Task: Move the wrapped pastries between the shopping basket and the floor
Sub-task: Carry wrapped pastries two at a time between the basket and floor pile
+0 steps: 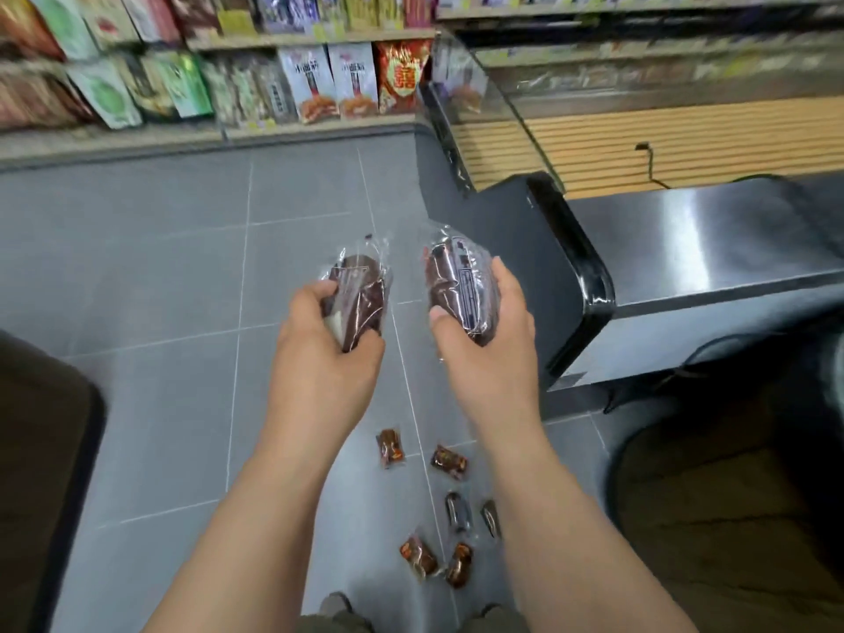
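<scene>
My left hand (pixel 326 354) grips a dark brown pastry in clear wrap (pixel 361 292), held up above the floor. My right hand (pixel 491 340) grips a second wrapped brown pastry (pixel 459 285) with a printed label facing me. Both are held at about the same height, a short gap between them. On the grey tiled floor below, between my forearms, lie several smaller wrapped pastries (pixel 450 461), scattered apart. No shopping basket shows clearly in view.
A steel checkout counter (pixel 703 249) with a black rounded end stands at the right. Snack shelves (pixel 319 84) line the back wall. A dark object (pixel 41 450) sits at the left edge and a dark bag-like shape (pixel 730 495) at the right.
</scene>
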Motion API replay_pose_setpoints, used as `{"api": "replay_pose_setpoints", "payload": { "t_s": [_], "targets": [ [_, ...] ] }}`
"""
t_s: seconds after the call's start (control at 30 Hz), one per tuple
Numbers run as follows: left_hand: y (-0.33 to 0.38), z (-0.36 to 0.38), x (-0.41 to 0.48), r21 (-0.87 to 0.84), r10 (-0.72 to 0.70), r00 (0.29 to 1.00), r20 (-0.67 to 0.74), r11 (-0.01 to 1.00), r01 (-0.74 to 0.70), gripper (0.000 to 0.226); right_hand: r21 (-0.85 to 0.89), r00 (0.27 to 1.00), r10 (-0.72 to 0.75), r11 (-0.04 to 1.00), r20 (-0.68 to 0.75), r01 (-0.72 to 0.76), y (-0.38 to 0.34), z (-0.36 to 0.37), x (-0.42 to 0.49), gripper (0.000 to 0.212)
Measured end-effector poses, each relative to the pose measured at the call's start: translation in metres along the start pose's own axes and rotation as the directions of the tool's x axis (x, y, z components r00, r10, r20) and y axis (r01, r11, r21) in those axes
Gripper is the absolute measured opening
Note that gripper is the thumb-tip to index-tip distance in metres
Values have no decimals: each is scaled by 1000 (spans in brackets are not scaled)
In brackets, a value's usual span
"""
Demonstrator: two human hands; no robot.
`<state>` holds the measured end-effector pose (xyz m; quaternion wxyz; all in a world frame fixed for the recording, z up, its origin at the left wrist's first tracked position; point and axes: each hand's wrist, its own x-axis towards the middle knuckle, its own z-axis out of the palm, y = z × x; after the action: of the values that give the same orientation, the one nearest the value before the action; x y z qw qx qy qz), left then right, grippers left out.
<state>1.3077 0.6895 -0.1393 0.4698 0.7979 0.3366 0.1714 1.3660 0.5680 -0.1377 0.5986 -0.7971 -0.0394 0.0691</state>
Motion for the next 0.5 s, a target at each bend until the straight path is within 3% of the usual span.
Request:
{"api": "replay_pose_setpoints", "payload": {
  "t_s": [0.27,0.37,0.5],
  "targets": [
    [59,-38,-6,30,158,977,141,986,-163,48,42,992,-31,998,-119,36,-55,-26,-36,67],
    [77,-50,-5,57,240,926,292,962,-267,50,85,967,-20,996,-253,42,-63,-22,-55,64],
    [95,-55,-12,15,338,814,472,920,-391,53,190,882,63,981,-466,31,-68,-23,-89,66]
  ]
}}
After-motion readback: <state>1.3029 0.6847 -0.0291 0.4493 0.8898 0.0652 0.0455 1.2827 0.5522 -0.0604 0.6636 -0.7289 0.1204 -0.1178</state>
